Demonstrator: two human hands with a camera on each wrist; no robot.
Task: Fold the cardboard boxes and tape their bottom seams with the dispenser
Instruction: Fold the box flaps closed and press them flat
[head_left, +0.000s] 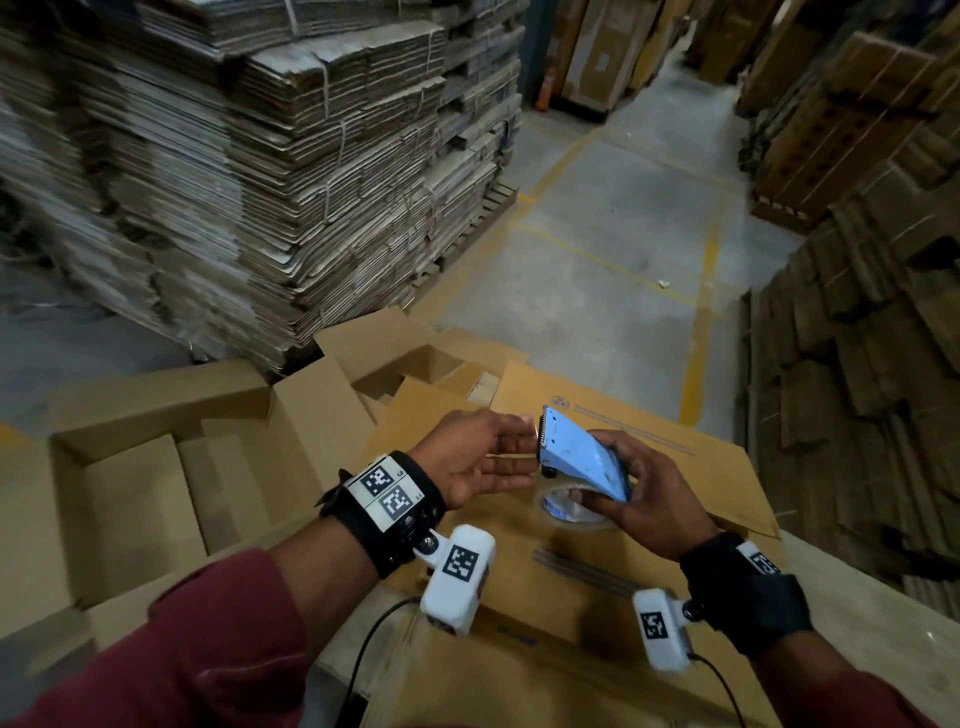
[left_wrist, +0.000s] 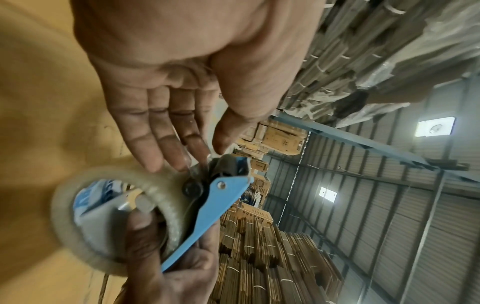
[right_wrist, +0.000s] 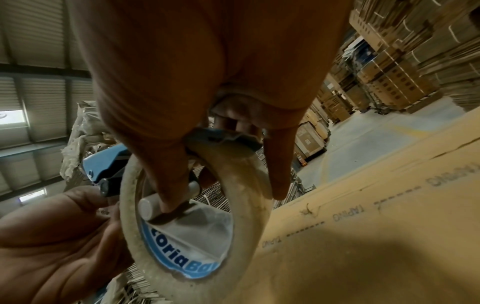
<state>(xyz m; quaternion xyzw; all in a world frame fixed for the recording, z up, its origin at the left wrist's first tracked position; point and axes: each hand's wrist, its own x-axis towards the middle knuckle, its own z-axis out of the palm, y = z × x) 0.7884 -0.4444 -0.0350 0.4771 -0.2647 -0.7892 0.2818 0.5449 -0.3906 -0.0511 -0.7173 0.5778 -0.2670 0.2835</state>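
Note:
My right hand (head_left: 649, 493) grips a blue tape dispenser (head_left: 582, 457) by its rear, thumb through the clear tape roll (head_left: 571, 512). The serrated cutter end points up and away. In the right wrist view the same roll (right_wrist: 249, 179) hangs under my right hand (right_wrist: 207, 102). My left hand (head_left: 519, 447) is palm-up with straight fingers. In the left wrist view its fingertips (left_wrist: 182, 162) touch the dispenser (left_wrist: 215, 203) at the roller. Whether they hold the tape end I cannot tell. A cardboard box (head_left: 597, 587) lies under both hands, printed face up.
Open brown boxes (head_left: 130, 467) with raised flaps stand to my left. A tall pallet of bundled flat cardboard (head_left: 260, 156) rises behind them. More cardboard stacks (head_left: 857, 312) line the right. A concrete aisle (head_left: 623, 234) with yellow lines runs ahead.

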